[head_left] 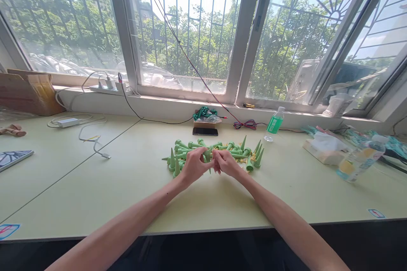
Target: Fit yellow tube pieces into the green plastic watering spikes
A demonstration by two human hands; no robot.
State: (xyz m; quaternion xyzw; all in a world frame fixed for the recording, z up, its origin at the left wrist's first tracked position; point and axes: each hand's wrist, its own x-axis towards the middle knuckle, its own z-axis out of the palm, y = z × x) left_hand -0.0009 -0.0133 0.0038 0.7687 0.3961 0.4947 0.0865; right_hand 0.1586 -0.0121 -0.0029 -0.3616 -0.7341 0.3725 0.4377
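My left hand point(194, 164) is closed around a green plastic watering spike point(207, 155), its wide capped end up and its thin tip pointing down below the fingers. Right beside it, my right hand point(225, 161) has its fingers pinched together close to the spike's top. Whatever those fingers hold is hidden. Behind and around both hands lies a pile of similar green spikes point(182, 144), some lying flat and others standing on their caps with tips up point(260, 157). Small yellow pieces point(243, 161) are scattered among them.
Behind the pile are a black phone point(205, 131) and a small box with green cords point(206, 124). A green-labelled bottle point(274, 125) stands right of it. Further right are a tissue box point(324, 148) and another bottle point(361, 161). A white cable point(95, 139) lies left.
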